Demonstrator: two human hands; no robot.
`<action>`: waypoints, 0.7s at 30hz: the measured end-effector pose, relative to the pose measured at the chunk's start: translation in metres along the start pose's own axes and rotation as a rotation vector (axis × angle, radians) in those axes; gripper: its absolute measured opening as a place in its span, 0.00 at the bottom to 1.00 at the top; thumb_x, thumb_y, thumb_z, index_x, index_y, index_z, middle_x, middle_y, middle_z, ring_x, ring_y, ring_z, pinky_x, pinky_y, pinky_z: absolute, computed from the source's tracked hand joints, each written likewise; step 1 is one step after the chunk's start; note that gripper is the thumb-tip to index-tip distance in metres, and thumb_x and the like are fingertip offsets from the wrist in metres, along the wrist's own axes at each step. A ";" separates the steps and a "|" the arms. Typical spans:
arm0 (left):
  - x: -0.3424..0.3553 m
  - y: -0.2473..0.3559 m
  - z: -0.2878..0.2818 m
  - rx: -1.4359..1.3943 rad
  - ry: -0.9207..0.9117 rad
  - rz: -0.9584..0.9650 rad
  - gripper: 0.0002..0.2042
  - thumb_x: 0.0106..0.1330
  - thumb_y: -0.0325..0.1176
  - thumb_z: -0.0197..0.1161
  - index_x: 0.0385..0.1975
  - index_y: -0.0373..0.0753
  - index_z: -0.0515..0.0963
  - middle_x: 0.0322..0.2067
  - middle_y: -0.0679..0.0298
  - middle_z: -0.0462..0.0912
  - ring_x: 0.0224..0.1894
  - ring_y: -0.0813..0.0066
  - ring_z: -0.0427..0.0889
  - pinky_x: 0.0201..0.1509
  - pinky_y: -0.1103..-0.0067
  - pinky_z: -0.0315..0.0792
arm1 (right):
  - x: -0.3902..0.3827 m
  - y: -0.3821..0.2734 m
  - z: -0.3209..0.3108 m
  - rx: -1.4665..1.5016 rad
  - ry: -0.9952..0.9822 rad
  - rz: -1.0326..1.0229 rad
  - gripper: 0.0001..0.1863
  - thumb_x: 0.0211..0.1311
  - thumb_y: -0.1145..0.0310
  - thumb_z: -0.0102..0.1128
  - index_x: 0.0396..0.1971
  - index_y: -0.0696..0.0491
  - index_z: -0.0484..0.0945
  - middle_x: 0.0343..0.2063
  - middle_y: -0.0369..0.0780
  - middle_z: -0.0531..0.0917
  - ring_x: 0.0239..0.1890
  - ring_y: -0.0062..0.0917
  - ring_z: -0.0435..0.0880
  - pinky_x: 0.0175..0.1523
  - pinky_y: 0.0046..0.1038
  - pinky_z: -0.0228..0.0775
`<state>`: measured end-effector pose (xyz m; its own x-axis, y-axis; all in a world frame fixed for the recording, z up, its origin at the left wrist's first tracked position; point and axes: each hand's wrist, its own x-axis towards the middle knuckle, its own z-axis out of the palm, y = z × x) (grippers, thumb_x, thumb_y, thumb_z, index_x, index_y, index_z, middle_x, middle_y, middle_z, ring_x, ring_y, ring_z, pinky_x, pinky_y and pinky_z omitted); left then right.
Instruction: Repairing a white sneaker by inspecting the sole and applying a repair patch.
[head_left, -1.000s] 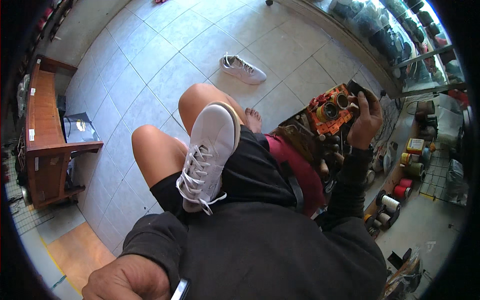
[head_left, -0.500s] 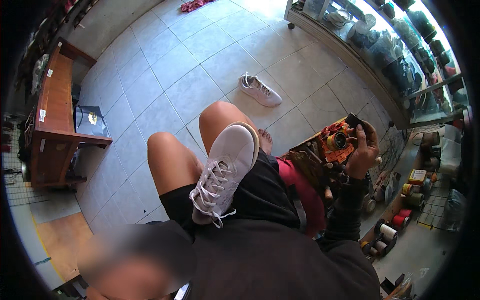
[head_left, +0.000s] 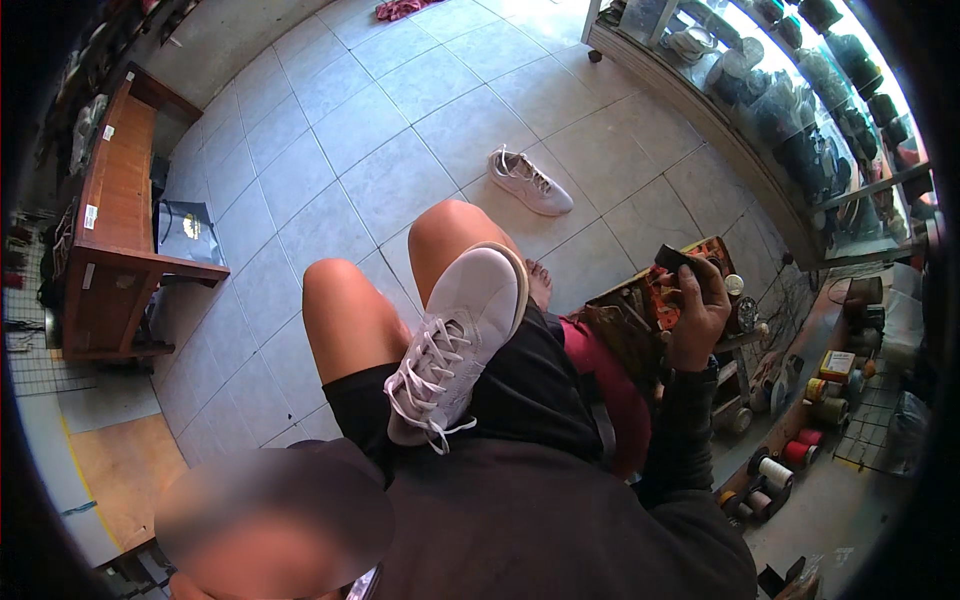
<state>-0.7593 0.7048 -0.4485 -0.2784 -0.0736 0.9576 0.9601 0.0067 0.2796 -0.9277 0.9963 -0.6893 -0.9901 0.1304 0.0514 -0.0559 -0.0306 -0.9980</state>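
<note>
My right hand (head_left: 702, 315) is raised over the right side of my lap, fingers closed round a small dark block (head_left: 674, 259). Below and beyond that hand is a wooden box (head_left: 715, 250) with orange and red items and small tins in it. A white lace-up sneaker (head_left: 462, 325) rests across my thighs, toe pointing away, its laces loose. I cannot see my left hand; whether it is behind the sneaker does not show. The matching sneaker (head_left: 530, 182) stands on the tiled floor beyond my knees.
A glass display cabinet (head_left: 700, 120) stands at the far right. Thread spools (head_left: 775, 470) line a low shelf on the right. On the left is a brown wooden bench (head_left: 120, 200) with a dark bag (head_left: 188, 235) beside it. A red cloth (head_left: 405, 9) lies on the far floor.
My right hand has moved left and slightly nearer with the dark block, leaving more of the box's far right corner showing. The view has shifted a little; the sneaker stays on my lap.
</note>
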 end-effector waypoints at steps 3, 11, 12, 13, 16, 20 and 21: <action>-0.002 -0.003 0.000 -0.023 0.013 0.037 0.10 0.71 0.24 0.57 0.25 0.38 0.69 0.20 0.67 0.76 0.16 0.78 0.80 0.19 0.80 0.76 | -0.006 0.005 0.005 0.039 -0.042 0.057 0.09 0.72 0.73 0.64 0.48 0.58 0.81 0.37 0.39 0.88 0.35 0.19 0.88 0.35 0.19 0.76; -0.003 -0.007 -0.004 -0.048 0.030 0.056 0.09 0.72 0.25 0.57 0.27 0.38 0.71 0.19 0.67 0.77 0.16 0.79 0.80 0.19 0.82 0.76 | -0.023 0.012 0.034 0.084 -0.109 0.094 0.10 0.72 0.75 0.62 0.50 0.59 0.80 0.39 0.40 0.88 0.36 0.19 0.87 0.35 0.20 0.76; -0.003 -0.007 -0.006 -0.056 0.018 0.052 0.09 0.72 0.26 0.57 0.27 0.38 0.71 0.18 0.67 0.77 0.15 0.79 0.80 0.19 0.82 0.76 | -0.025 0.012 0.039 0.096 -0.098 0.085 0.10 0.73 0.75 0.62 0.50 0.59 0.80 0.39 0.40 0.88 0.35 0.19 0.87 0.35 0.19 0.77; -0.003 -0.007 -0.007 -0.063 0.006 0.050 0.08 0.72 0.26 0.57 0.28 0.38 0.71 0.17 0.67 0.78 0.15 0.80 0.80 0.18 0.82 0.76 | -0.028 0.013 0.043 0.094 -0.097 0.089 0.10 0.73 0.75 0.62 0.50 0.59 0.80 0.39 0.40 0.88 0.35 0.19 0.87 0.35 0.19 0.77; -0.003 -0.005 -0.007 -0.061 0.011 0.047 0.08 0.73 0.26 0.57 0.29 0.39 0.71 0.15 0.66 0.78 0.15 0.80 0.79 0.18 0.82 0.76 | -0.031 0.017 0.050 0.131 -0.142 0.136 0.10 0.74 0.74 0.61 0.50 0.58 0.78 0.39 0.42 0.88 0.36 0.20 0.87 0.32 0.19 0.77; -0.005 -0.008 -0.007 -0.062 0.028 0.058 0.08 0.73 0.26 0.57 0.28 0.39 0.71 0.15 0.67 0.78 0.15 0.79 0.80 0.18 0.82 0.75 | -0.031 0.020 0.054 0.189 -0.188 0.137 0.11 0.74 0.75 0.61 0.51 0.58 0.75 0.38 0.44 0.87 0.36 0.22 0.88 0.30 0.22 0.80; -0.004 -0.008 -0.007 -0.083 0.022 0.052 0.08 0.72 0.26 0.57 0.29 0.39 0.71 0.15 0.66 0.78 0.14 0.79 0.79 0.18 0.82 0.76 | -0.032 0.019 0.056 0.210 -0.203 0.151 0.11 0.74 0.75 0.61 0.52 0.58 0.74 0.38 0.44 0.87 0.37 0.23 0.88 0.31 0.23 0.81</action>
<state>-0.7653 0.6978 -0.4553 -0.2283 -0.0971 0.9687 0.9724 -0.0715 0.2220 -0.9040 0.9361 -0.7079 -0.9934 -0.0910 -0.0691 0.0893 -0.2409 -0.9664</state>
